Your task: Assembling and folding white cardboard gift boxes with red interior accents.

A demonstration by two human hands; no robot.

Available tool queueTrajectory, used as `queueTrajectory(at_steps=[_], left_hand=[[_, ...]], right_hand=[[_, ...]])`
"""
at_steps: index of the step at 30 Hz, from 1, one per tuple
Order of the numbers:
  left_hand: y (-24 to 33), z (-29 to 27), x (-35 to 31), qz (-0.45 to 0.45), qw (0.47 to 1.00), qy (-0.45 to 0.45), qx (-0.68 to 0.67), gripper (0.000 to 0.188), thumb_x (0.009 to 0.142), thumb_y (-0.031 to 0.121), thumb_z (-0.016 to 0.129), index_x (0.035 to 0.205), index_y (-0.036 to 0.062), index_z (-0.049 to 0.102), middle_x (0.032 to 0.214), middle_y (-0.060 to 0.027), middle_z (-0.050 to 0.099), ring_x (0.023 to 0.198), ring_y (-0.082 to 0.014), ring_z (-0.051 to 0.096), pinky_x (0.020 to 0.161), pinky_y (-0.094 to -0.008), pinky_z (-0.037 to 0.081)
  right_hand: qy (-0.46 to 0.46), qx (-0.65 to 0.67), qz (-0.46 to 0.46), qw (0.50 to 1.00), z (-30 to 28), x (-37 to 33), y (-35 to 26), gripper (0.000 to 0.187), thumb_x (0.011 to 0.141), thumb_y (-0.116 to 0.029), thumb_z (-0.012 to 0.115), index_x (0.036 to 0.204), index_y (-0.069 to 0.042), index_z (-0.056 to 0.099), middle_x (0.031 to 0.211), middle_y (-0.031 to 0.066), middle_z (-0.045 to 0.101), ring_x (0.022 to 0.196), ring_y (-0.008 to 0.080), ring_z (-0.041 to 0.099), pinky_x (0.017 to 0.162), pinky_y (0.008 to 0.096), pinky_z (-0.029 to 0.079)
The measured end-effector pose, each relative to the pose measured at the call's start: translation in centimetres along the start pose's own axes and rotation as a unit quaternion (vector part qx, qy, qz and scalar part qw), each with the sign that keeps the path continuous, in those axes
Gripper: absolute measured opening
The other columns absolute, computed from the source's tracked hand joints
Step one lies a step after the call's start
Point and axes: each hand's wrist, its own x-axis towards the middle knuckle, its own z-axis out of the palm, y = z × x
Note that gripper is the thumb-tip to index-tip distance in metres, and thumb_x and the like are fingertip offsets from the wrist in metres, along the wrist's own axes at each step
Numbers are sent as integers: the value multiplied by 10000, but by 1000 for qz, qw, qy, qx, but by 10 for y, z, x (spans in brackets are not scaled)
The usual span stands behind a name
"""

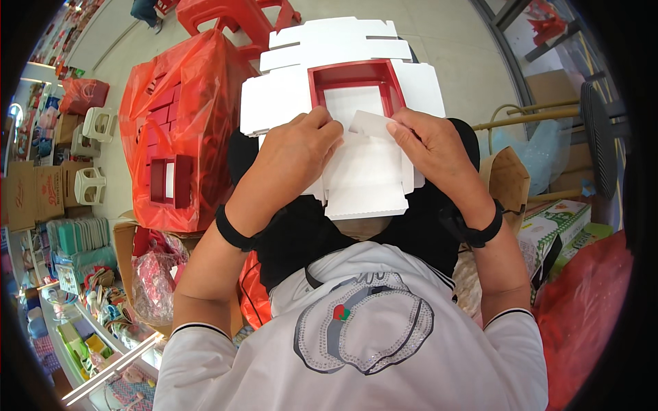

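Observation:
On my lap lie flat white cardboard blanks [274, 99] with slots and folded flaps. A red box frame [351, 70] with a white middle rests on them, its near side hidden by my hands. My left hand [295, 154] is closed at the frame's near left corner, its fingers curled; what they grip is hidden. My right hand [435, 140] pinches a small white card piece [370, 125] between thumb and fingers, beside the frame's near right corner. I cannot tell whether this piece is loose or a flap of the blank.
To the left, a red plastic bag [205, 89] is packed with red boxes, and a small red box [171, 181] sits on it. Red stools [219, 14] stand ahead, white stools [90, 185] farther left. Paper bags [504, 175] and cartons crowd the right.

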Motion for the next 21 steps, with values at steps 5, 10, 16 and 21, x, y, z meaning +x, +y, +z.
queueTrajectory(at_steps=[5,10,16,21], left_hand=[[0,1,1,-19,1000,-4,-3,135,938,142,767,978,79,653,987,-54,655,909,-295,700,735,-424,578],[9,0,8,19,985,102,139,301,885,163,810,1178,144,739,1163,-9,734,1241,-298,640,1103,-489,452],[10,21,8,48,993,30,100,262,909,169,779,1165,118,762,1045,-36,771,1210,-265,658,1150,-493,414],[9,22,13,51,991,26,121,127,922,169,768,1025,94,771,912,-61,762,1047,-230,700,1135,-474,423]], right_hand=[[-12,-119,-52,991,4,-1,2,198,1042,-243,645,995,-55,685,836,162,665,770,383,660,680,460,516],[-40,-171,-53,983,4,0,4,159,1036,-223,647,1041,-72,698,817,158,637,788,398,650,692,484,510],[-45,-181,-70,980,4,3,6,163,1017,-218,652,967,-65,670,835,156,682,795,398,687,700,513,539],[-56,1,-45,997,2,-1,14,242,1020,-135,628,1237,-52,696,957,172,706,818,344,663,796,411,546]])
